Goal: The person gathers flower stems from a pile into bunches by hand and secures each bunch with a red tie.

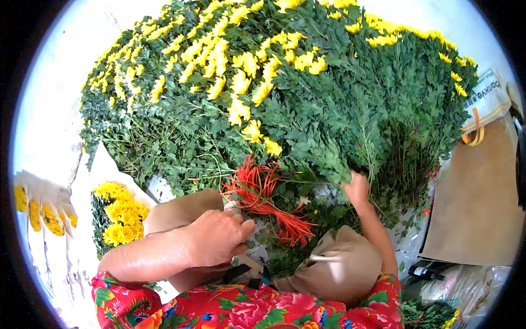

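Observation:
My right hand (357, 189) is closed around the lower part of a leafy green stem, at the near edge of a large heap of green stems (350, 109) with yellow flowers (241, 82). Over my lap on the left, my left hand (222, 236) has its fingers curled in; whatever they may hold is hidden. Just beyond it lies a bundle of thin red-orange ties (263, 192), spread loose at the top and fanned out at its lower end.
Wrapped yellow flowers (120, 214) stand at the left in white paper, with more wrapped bunches (49, 216) at the far left. On the right are brown cardboard (474, 192), a printed white bag (487, 101), a dark bottle-like object (426, 272) and clear plastic (471, 290).

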A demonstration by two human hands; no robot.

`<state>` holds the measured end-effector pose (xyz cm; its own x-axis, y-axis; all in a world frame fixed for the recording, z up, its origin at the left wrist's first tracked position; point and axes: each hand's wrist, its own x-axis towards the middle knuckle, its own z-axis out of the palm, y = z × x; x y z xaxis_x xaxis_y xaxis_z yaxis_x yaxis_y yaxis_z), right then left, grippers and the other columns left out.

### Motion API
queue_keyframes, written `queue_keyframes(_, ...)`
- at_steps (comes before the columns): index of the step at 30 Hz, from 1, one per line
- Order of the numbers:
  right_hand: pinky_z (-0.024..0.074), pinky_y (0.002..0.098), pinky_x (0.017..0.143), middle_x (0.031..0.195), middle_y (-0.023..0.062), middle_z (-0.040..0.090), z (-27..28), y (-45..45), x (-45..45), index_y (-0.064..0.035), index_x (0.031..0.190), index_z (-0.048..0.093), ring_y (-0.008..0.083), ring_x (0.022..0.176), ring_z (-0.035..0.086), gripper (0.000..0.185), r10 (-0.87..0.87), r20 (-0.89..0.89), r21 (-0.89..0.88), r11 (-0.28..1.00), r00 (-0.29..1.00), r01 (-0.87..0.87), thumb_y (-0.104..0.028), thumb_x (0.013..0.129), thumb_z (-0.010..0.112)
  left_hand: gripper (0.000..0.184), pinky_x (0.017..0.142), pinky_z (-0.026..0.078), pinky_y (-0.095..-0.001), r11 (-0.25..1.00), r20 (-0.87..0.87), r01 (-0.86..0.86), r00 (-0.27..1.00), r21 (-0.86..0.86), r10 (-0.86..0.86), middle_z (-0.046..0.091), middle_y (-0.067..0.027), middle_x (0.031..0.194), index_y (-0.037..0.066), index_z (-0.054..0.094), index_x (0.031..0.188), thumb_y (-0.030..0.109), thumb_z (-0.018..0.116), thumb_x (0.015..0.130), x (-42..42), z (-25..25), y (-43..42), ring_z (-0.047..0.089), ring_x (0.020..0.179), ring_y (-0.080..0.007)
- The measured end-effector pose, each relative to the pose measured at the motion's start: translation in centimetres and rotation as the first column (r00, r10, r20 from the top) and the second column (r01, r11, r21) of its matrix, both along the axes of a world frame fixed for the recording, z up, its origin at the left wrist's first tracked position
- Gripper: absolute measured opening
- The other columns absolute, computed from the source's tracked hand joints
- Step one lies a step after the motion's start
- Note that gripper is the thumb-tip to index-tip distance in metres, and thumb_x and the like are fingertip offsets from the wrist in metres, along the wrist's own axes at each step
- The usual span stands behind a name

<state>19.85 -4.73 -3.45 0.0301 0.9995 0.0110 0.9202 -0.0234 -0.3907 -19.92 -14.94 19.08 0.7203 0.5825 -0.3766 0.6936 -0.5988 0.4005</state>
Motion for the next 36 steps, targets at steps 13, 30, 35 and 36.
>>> queue_keyframes(13,0.0464,0.0302,0.078,0.087,0.0026,0.065,15.4,-9.3,2.6,0.0021,0.107,0.063,0.0142,0.083,0.056,0.030,0.102,-0.275,-0.280,0.943,0.956,-0.181,-0.003,0.078,0.065,0.092,0.083,0.052,-0.0351,0.453,0.251,-0.238,0.576,-0.859,0.778,0.057,-0.0198,0.120,-0.006,0.031,0.140,0.046,0.078,0.079,5.9,-10.1,5.3,0.060,0.103,-0.0255)
queue_keyframes(30,0.0381,0.0464,0.103,0.131,0.0225,0.050,17.4,-8.2,-10.8,0.0010,0.136,0.041,0.0362,0.121,0.049,0.069,0.363,0.054,0.467,0.814,0.930,-0.345,-0.021,0.079,0.073,0.045,0.099,0.047,-0.0413,0.303,0.300,0.344,-0.064,-0.889,0.952,0.065,-0.0095,0.121,0.005,0.061,0.122,0.035,0.064,0.088,5.5,-11.1,5.7,0.062,0.110,-0.0245)
queue_keyframes(35,0.0389,0.0461,0.101,0.126,0.0221,0.053,19.1,-7.9,-19.0,0.0015,0.135,0.043,0.0384,0.115,0.051,0.067,0.398,-0.195,0.387,0.871,0.897,-0.302,-0.023,0.079,0.072,0.056,0.109,0.037,-0.0388,0.555,0.551,-0.041,-0.193,-0.831,0.812,0.061,-0.0108,0.128,0.004,0.058,0.130,0.041,0.065,0.089,3.4,-8.7,5.5,0.055,0.121,-0.0225)
queue_keyframes(36,0.0392,0.0462,0.100,0.125,0.0224,0.053,18.9,-8.0,-20.2,0.0016,0.135,0.043,0.0394,0.114,0.052,0.067,0.394,-0.288,0.367,0.887,0.873,-0.279,-0.024,0.079,0.071,0.057,0.110,0.036,-0.0378,0.499,0.506,-0.093,-0.233,-0.862,0.831,0.061,-0.0109,0.128,0.002,0.059,0.128,0.041,0.068,0.087,2.8,-7.4,5.2,0.054,0.121,-0.0213)
